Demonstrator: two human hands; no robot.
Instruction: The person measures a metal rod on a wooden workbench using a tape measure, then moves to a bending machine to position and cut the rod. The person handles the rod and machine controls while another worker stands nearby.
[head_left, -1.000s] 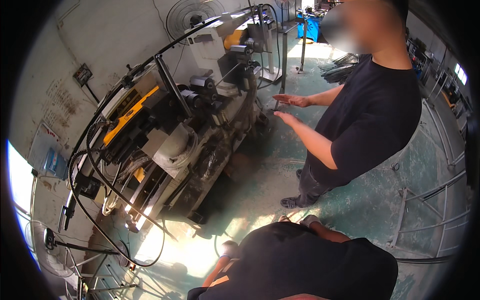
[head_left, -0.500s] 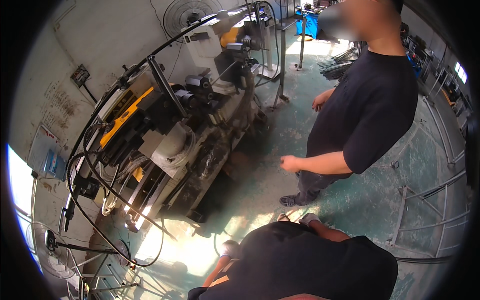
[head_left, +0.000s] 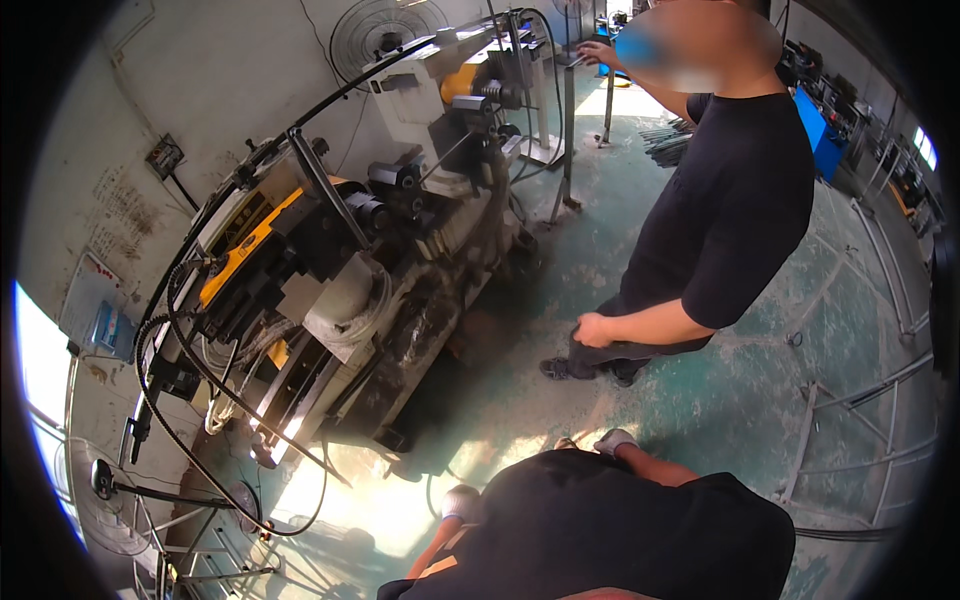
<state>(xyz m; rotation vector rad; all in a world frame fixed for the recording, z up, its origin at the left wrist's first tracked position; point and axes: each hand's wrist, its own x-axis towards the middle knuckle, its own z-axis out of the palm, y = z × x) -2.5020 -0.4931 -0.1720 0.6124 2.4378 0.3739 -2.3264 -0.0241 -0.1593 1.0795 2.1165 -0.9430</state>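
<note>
Nearest the lens, the wearer's own black shirt (head_left: 620,530) fills the lower edge. Neither of the wearer's hands shows, so the grip of each cannot be told; only shoe tips (head_left: 612,440) peek out on the green floor (head_left: 720,400) just past the shirt.

Beyond them stands a co-worker in a black shirt (head_left: 730,210). One hand of that person (head_left: 592,330) hangs low by the hip, fingers curled loosely together around nothing that can be seen; the other hand (head_left: 597,50) reaches far back to an upright metal post (head_left: 568,130).

To the left, a big grey machine (head_left: 400,280) with a yellow panel (head_left: 245,245) sits on the floor near the wall, looped by black cables (head_left: 190,350). A wall fan (head_left: 378,30) hangs above it. Farther right, a blue bin (head_left: 822,135) stands by the wall; its contents are probably out of view.
</note>
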